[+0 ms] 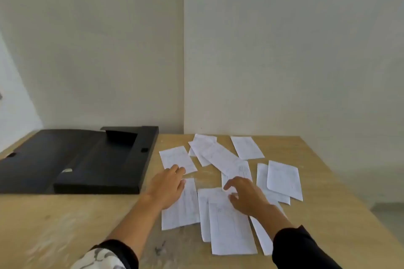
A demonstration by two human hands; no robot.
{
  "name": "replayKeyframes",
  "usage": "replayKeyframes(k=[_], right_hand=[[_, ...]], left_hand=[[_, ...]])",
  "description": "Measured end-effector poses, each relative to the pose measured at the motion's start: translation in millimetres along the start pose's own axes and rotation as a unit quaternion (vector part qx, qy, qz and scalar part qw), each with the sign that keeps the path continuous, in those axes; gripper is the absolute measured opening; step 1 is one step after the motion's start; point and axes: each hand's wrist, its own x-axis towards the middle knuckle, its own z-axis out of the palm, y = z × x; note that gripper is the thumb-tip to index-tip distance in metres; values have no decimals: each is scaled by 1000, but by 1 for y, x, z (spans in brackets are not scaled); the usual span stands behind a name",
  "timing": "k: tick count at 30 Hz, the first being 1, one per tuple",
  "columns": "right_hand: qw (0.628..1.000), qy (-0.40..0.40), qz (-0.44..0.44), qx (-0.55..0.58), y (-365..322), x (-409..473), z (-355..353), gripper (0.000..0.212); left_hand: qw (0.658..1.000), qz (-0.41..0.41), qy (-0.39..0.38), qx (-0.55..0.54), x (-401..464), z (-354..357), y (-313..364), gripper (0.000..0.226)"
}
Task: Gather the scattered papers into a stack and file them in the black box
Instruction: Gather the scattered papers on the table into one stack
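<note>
Papers (227, 183) lie scattered flat on the desk (65, 225) beside the open black box (98, 164), and with your left hand (168, 188) and right hand (247, 196) spread loose, fingers grasping nothing, a hasty sweep could crumple overlapping sheets or push some off the edge.

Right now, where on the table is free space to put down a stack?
The bare wooden table in front of the black box is free, left of the left hand. The far right edge is also bare. The middle is crowded with scattered papers under the right hand.
</note>
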Motion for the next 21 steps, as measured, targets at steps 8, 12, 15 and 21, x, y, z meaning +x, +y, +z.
replayKeyframes(k=[8,12,15,21], right_hand=[[999,-35,22,12,7,0,28,34],[1000,-16,10,6,-5,2,43,34],[1000,-25,1,-11,-6,3,44,43],[998,-33,39,-35,2,2,45,47]], left_hand=[[981,-173,-55,-63,-14,43,18,46],[952,-244,11,-184,-14,49,24,57],[934,-270,30,-231,-15,55,27,72],[912,-321,55,-249,-14,56,35,71]])
